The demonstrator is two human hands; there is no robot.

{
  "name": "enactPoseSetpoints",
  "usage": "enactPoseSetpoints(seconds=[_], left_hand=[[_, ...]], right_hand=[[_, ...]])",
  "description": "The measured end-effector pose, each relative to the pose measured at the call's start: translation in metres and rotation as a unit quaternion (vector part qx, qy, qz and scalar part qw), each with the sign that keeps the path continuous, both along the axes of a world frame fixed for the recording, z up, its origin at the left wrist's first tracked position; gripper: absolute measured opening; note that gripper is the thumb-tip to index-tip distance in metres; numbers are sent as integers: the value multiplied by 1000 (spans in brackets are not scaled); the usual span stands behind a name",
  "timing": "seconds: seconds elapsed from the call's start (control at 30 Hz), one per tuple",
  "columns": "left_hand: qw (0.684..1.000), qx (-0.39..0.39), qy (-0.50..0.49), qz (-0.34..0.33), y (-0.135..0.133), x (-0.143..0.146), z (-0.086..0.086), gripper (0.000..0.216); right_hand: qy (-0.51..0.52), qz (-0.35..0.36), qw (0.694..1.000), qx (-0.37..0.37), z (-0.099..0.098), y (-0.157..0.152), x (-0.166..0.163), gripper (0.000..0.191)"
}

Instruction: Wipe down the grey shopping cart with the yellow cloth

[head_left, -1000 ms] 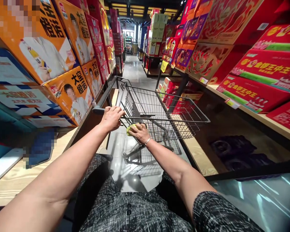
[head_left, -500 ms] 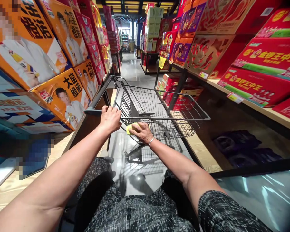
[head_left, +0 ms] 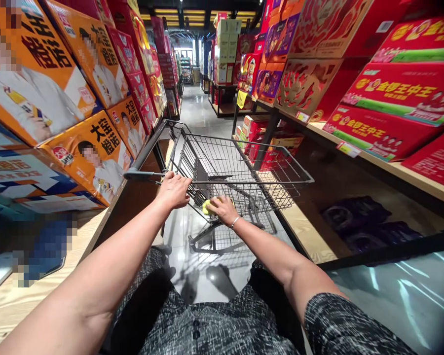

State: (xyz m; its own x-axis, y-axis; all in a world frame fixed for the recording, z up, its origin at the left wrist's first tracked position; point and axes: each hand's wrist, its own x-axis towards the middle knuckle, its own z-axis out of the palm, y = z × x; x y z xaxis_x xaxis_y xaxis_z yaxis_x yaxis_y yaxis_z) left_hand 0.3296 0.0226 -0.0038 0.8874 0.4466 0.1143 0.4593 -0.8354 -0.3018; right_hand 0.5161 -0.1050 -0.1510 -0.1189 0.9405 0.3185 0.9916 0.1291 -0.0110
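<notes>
A grey wire shopping cart [head_left: 244, 170] stands in the aisle in front of me, its basket holding nothing that I can see. My left hand [head_left: 174, 190] is closed round the cart's handle bar [head_left: 140, 174]. My right hand [head_left: 225, 209] presses a yellow cloth [head_left: 208, 207] against the near wire wall of the basket, fingers curled over it. A thin bracelet sits on the right wrist.
Orange and blue boxes [head_left: 92, 158] fill the shelves on my left. Red gift boxes [head_left: 385, 128] line the wooden shelf [head_left: 410, 175] on my right, with dark packs [head_left: 358, 217] on the lower shelf. The glossy floor [head_left: 203, 111] runs ahead to more stacked cartons [head_left: 225, 49].
The cart and both hands have shifted a little to the right and forward along the aisle. My right hand with the yellow cloth has slid slightly lower on the wire wall.
</notes>
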Motion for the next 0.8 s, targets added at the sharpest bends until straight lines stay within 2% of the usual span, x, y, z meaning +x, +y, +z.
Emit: enactPoseSetpoints(seconds=[0.1,0.17,0.23,0.3,0.4,0.53,0.6,0.7,0.8], left_hand=[[1000,-1,-4,3,0,0,1,25],[1000,-12,-7,2,1,-2,1,23],[1000,-26,-12,-5,2,-5,1,22],[999,-32,-18,-14,5,-10,1,22],[999,-22,-14,-23,10,-18,-1,23],[999,-24,-5,-23,14,-22,-1,27],[999,-36,-4,-17,12,-21,0,28],[999,-37,-17,7,2,-13,2,31],[999,-47,-17,1,-13,4,-2,49]], right_hand=[[20,-12,994,111,54,15,-12,37],[27,-43,990,129,80,22,-12,40],[28,-73,991,113,93,23,-4,44],[27,-102,990,92,95,14,16,50],[30,-175,982,60,88,-18,66,58],[47,-310,950,16,82,-69,143,56],[59,-346,937,-5,83,-83,168,54],[87,-326,940,-38,87,-79,172,49],[121,-243,962,-29,92,-55,140,51]])
